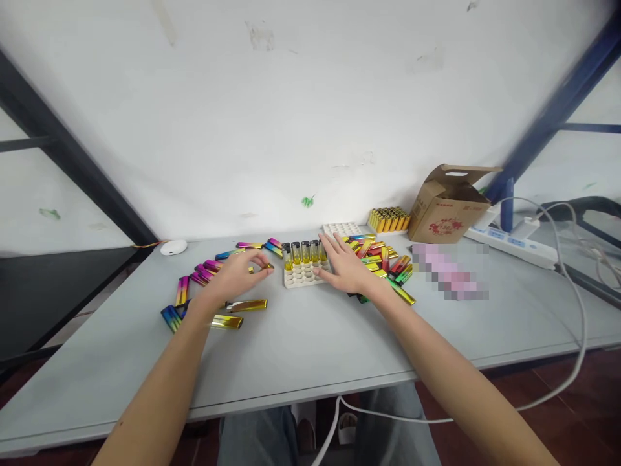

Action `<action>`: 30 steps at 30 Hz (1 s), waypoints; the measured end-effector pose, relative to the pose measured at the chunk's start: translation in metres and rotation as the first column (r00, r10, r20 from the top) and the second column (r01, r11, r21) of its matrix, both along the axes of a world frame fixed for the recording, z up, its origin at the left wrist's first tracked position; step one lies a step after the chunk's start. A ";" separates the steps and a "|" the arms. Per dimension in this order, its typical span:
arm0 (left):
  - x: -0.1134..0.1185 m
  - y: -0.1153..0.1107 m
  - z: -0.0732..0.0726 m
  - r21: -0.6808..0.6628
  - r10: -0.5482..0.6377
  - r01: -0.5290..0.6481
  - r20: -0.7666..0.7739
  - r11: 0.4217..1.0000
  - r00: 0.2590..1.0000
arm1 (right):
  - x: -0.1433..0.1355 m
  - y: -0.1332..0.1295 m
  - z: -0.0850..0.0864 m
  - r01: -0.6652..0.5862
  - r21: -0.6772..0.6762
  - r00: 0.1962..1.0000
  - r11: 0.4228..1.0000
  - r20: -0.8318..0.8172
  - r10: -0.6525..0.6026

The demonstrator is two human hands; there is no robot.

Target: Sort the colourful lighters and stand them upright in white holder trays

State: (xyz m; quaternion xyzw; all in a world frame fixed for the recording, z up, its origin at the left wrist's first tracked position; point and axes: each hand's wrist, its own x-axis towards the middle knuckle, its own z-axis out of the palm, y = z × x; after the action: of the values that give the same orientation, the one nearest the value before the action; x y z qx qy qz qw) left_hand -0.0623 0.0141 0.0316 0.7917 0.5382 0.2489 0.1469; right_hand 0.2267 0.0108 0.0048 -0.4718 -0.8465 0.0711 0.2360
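A white tray (301, 279) with rows of holes stands mid-table. Several upright lighters (297, 255) with black tops and yellow lower parts fill its back rows. Just left of the tray, my left hand (237, 277) is closed in a pinch on a lighter (270, 266), mostly hidden by the fingers. My right hand (347, 265) is open, its fingers stretched over the tray's right side, hiding that part. Under and below my left wrist lie gold lighters (247, 305). Loose pink and blue lighters (182, 290) are spread farther left.
A pile of red, green and gold lighters (385, 259) lies right of my right hand. Behind are a second white tray (342, 228), a filled tray of orange lighters (389, 221) and an open cardboard box (444, 213). A power strip (514, 243) and a white cable (579, 323) are at right.
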 end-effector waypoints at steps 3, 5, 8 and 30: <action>0.002 0.000 0.004 0.083 0.113 -0.127 0.162 0.988 0.980 | 0.001 0.000 0.000 -0.027 -0.012 0.999 1.000 -0.043 0.027; 0.004 -0.001 0.005 0.115 0.132 -0.164 0.245 0.980 0.961 | 0.001 -0.001 0.000 -0.032 -0.024 0.997 0.999 -0.068 0.031; 0.007 0.000 0.004 0.153 0.124 -0.175 0.296 0.973 0.947 | 0.000 -0.002 0.000 -0.025 -0.047 0.996 0.999 -0.086 0.021; 0.005 0.009 -0.024 0.067 0.032 -0.009 -0.348 0.998 0.937 | 0.000 -0.003 0.009 -0.008 -0.077 0.999 0.997 -0.045 0.005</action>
State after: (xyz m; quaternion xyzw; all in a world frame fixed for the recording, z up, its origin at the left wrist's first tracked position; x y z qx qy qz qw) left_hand -0.0570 0.0235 0.0080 0.8220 0.5555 0.1236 0.0211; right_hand 0.2272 0.0081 0.0137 -0.4761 -0.8392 0.1150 0.2362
